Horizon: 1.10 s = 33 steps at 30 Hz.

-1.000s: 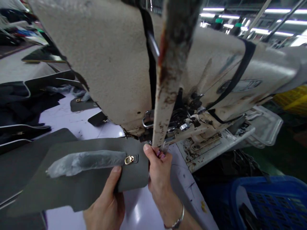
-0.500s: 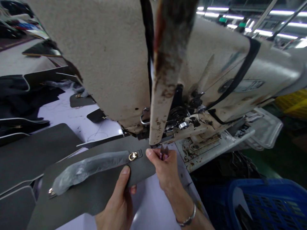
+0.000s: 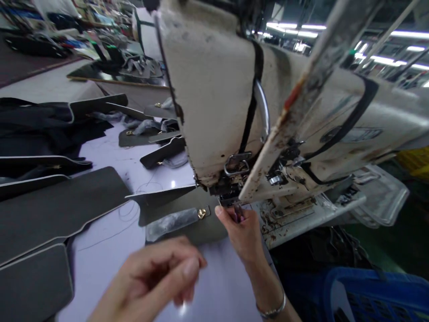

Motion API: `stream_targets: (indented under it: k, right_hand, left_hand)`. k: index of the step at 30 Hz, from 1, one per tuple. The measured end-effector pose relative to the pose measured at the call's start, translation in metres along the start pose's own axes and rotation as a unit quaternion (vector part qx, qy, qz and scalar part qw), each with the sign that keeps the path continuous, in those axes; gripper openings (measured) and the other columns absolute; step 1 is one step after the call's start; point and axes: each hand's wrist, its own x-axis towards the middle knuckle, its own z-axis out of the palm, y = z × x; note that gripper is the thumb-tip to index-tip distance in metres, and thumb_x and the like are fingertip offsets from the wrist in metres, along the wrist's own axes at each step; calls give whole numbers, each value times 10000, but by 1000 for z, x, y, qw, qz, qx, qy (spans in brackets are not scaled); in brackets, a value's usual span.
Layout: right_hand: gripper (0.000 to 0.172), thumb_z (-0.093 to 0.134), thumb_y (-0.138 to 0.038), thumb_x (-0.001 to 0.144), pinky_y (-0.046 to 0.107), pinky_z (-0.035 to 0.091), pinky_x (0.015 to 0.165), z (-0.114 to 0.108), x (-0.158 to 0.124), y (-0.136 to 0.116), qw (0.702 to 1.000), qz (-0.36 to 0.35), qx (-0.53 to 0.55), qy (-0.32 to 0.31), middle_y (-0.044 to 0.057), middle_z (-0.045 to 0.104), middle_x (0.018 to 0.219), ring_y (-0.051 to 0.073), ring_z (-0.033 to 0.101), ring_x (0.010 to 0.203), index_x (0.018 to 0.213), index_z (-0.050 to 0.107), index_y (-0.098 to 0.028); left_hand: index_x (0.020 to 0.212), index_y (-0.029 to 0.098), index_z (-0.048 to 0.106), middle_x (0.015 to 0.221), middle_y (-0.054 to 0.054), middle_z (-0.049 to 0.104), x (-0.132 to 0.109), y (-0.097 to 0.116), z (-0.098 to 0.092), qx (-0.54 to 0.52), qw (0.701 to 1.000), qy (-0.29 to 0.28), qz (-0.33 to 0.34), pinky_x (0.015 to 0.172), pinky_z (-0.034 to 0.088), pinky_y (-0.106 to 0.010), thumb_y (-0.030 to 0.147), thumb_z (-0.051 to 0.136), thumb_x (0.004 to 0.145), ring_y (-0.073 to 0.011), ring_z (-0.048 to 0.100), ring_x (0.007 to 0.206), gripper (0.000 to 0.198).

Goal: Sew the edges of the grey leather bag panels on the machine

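Note:
A grey panel (image 3: 214, 228) with a plastic-wrapped handle (image 3: 172, 222) and gold ring fitting (image 3: 201, 213) lies under the head of a sewing machine (image 3: 208, 89). My right hand (image 3: 239, 228) rests at the panel's right end beside the needle area, its fingers closed round a small pink-handled tool (image 3: 238, 213) with a metal tip. In front of the panel, my left hand (image 3: 161, 273) hovers above the white table, touching nothing visible. Its fingers are curled, with a gap between thumb and forefinger, and nothing shows in them.
More grey panels (image 3: 60, 205) lie on the left of the white table (image 3: 100, 250), with dark fabric (image 3: 40, 125) behind. Smaller pieces with wrapped handles sit beyond the machine's left side. At the lower right are a blue basket (image 3: 385, 286) and a clear tray (image 3: 385, 197).
My left hand has let go of the panel and lifted towards the camera. The panel's left end now reaches less far left. The view has shifted, showing more of the machine and left background.

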Motion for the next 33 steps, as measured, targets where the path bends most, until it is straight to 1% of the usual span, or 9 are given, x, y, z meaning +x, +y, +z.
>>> stream_targets:
  k: [2,3,6,9,13,18,24,29,33]
  right_hand:
    - [379,666,-460,884,253,290,541,-9,-6,-11,999,-16,-20,38,-20,487,562,117,405,550,654,670,-158]
    - [353,672,-469,884,252,319,559,-12,-11,-18,998,-26,-11,56,-6,531,603,125,441,578,719,692,-157]
    - [371,660,-532,899,227,318,559,-7,-30,-45,994,-3,110,-6,-19,483,661,108,398,595,804,650,-174]
    - [481,640,-668,866,201,179,487,16,-42,-64,922,135,313,-182,-64,359,640,75,215,518,835,593,-190]
    - [601,421,-727,950,203,112,456,48,-30,-67,758,284,515,-281,-69,342,594,72,166,462,913,633,-165]
    - [486,338,-464,1075,172,209,448,70,-5,-63,677,321,633,-197,-61,382,597,56,296,432,960,647,-106]
    - [491,296,-435,1098,172,212,413,83,3,-65,653,336,659,-160,-66,394,572,52,327,395,971,632,-101]
    - [425,290,-327,1106,178,193,391,88,13,-65,668,318,666,-99,-74,369,550,52,300,381,875,589,-133]
    - [359,377,-314,1084,185,154,382,88,13,-62,687,303,655,-83,-76,352,552,55,236,386,827,573,-156]
  left_hand:
    - [936,299,766,851,-52,724,31,7,-32,148,968,156,131,658,510,-288,499,689,832,-222,656,754,238]
    - [1001,290,763,973,-57,735,51,7,-47,225,940,190,170,755,511,-303,467,678,843,-237,658,847,251]
    - [1130,242,743,1197,-92,694,111,-2,-81,424,873,131,203,984,431,-372,391,619,871,-303,600,1122,323]
    - [1087,273,767,1073,-64,732,142,-12,-89,454,868,64,190,828,463,-324,300,601,864,-257,664,952,279]
    - [1121,265,752,1027,-79,711,127,-11,-82,480,846,118,199,719,416,-325,337,483,952,-245,655,853,326]
    - [1252,265,686,1055,-56,683,91,-1,-82,513,779,274,234,668,391,-314,385,468,985,-210,635,795,365]
    - [1232,262,693,955,-17,668,81,8,-73,545,734,316,255,637,389,-293,260,516,967,-183,625,780,318]
    - [1262,285,679,991,-10,670,73,8,-71,573,720,313,236,648,386,-292,290,525,991,-170,615,795,312]
    - [1219,333,701,954,5,668,75,18,-83,602,710,303,205,571,273,-273,328,533,995,-151,542,675,280]
